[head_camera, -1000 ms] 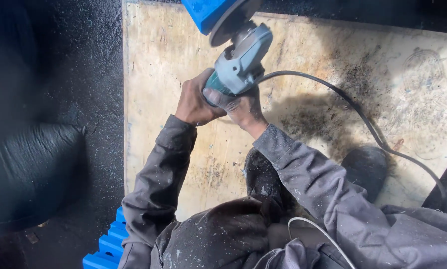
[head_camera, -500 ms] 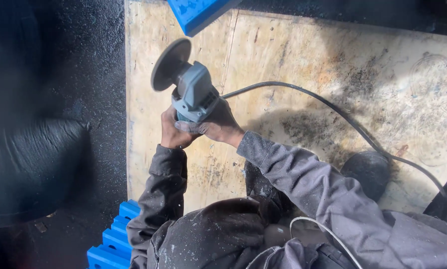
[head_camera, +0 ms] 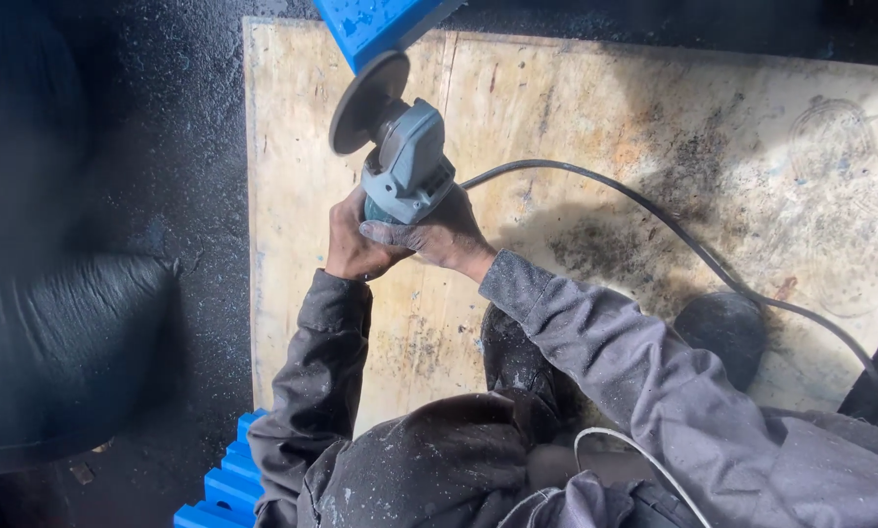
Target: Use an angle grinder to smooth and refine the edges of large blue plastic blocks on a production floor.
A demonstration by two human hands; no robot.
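Head view: both hands up front, wrapped round the angle grinder [head_camera: 405, 166]. Left hand [head_camera: 353, 238] clenched on the lower end of the grey-teal body, fingers curled under it. Right hand [head_camera: 437, 235] just beside the left, touching it, gripping the same body from the other side w/ dusty fingers laid across the rear housing. Grinder sticks up and away from the hands, tilted; its dark disc [head_camera: 367, 103] sits at the far end, above-left of the left hand, edge just under a blue plastic piece [head_camera: 380, 24] at the top of frame. Can't tell if disc and blue piece touch. Black power cord [head_camera: 654, 210] runs out from beside the right hand, arcs off to that hand's right and down toward the frame edge. Under it all: a stained plywood board [head_camera: 595, 108], scuffed w/ dark marks. Below the right hand's forearm, a dark shoe [head_camera: 722, 332] on the board. Grey dusty sleeves on both arms. More blue plastic [head_camera: 224, 484] below the left elbow, at bottom edge.
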